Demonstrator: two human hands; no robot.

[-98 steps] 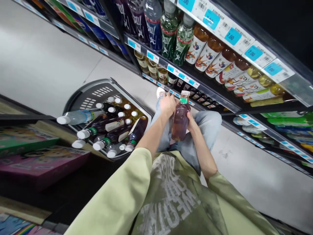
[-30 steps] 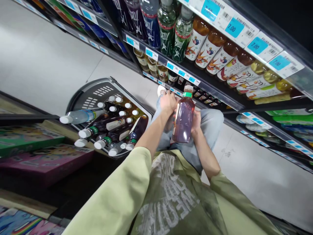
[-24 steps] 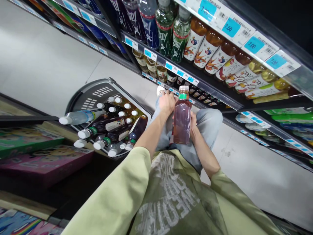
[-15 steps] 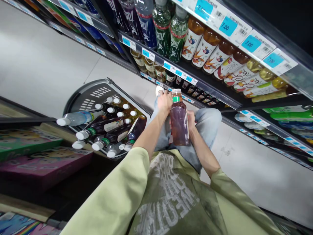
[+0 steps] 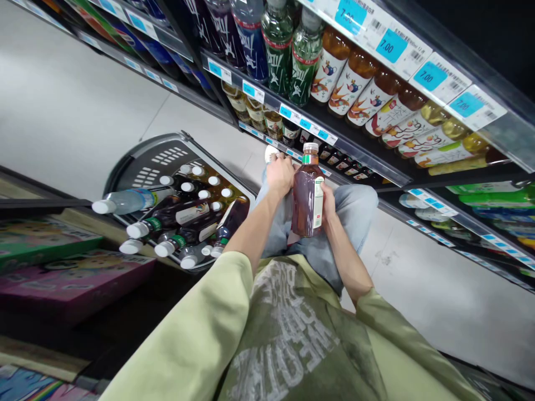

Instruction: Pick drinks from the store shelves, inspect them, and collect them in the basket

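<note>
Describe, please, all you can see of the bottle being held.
The bottle looks like clear plastic holding dark reddish-brown liquid, with a whitish cap on, green neck band and pale side label. It is held in front of the legs, cap uppermost in the picture. The right hand grips its label side; whether the left hand touches it is unclear.

"7.00" on blue price tags [image 5: 392,45] along the upper shelf edge [image 5: 516,131].

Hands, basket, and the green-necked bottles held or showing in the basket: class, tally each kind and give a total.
Left hand and right hand: 2
Basket: 1
Held green-necked bottle: 1
Green-necked basket bottles: 3
Total: 7
</note>
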